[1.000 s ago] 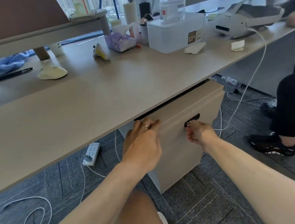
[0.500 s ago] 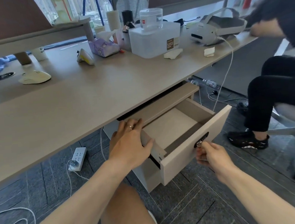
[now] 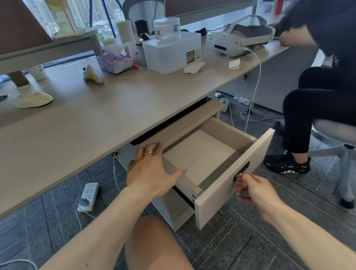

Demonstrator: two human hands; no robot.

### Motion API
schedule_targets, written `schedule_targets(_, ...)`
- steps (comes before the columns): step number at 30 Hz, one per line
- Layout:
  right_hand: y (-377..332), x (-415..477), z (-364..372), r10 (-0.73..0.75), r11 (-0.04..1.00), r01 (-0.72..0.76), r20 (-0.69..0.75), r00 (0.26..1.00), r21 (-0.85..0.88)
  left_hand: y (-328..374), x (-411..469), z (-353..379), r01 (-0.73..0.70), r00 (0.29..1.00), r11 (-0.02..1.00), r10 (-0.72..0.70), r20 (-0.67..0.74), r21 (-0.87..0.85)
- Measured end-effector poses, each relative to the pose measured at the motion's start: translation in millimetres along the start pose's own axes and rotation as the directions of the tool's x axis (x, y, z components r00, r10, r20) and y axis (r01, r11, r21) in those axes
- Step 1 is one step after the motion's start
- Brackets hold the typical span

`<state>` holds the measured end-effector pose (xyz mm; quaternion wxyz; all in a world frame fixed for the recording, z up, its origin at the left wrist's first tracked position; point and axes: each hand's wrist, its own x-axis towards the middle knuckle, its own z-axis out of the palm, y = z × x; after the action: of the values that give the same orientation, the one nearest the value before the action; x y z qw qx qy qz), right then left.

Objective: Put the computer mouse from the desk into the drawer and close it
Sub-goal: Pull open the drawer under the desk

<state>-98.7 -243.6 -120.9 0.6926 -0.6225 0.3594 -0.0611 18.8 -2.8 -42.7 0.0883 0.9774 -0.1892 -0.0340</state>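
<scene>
The drawer [image 3: 198, 154] under the desk [image 3: 86, 125] is pulled wide open, and nothing is seen inside it. The small key [image 3: 239, 175] in the drawer front is pinched by the right hand [image 3: 254, 189]. The left hand [image 3: 152, 172] is laid flat and loose on the near side wall of the drawer, with nothing gripped. The mouse [image 3: 34, 99] is not picked up yet; it is left far off to the left on the desk top, well apart from both hands. So the opening step looks done, and the fetching step is next. For that, a hand must be let go and stretched up and left to the mouse, which must be lifted and set down in the drawer before it is pushed shut
</scene>
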Motion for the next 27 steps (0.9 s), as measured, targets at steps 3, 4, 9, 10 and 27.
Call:
schedule_targets(3, 0, -1, 0, -0.009, 1.000, 0.009, 0.003, 1.000, -0.006, -1, 1, 0, 0.001, 1.000, 1.000, -0.001, 0.002, 0.007)
schedule_targets(4, -1, -2, 0, -0.010, 1.000, 0.010, 0.005, 1.000, -0.009, -1, 1, 0, 0.002, 1.000, 1.000, -0.002, 0.002, 0.006)
schedule_targets(9, -2, -4, 0, -0.016, 1.000, 0.016, 0.007, 1.000, -0.018, 0, 0, -1, 0.004, 1.000, 1.000, -0.004, 0.003, 0.008)
schedule_targets(10, -2, -5, 1, -0.018, 1.000, 0.018, 0.005, 1.000, -0.013, -1, 0, -1, 0.004, 1.000, 1.000, -0.004, 0.004, 0.009)
schedule_targets(27, -153, -60, 78, -0.727, 0.481, 0.745, 0.265, 0.634, -0.463, -46, -15, -143, -0.111, 0.928, 0.935, -0.023, -0.371, -0.337)
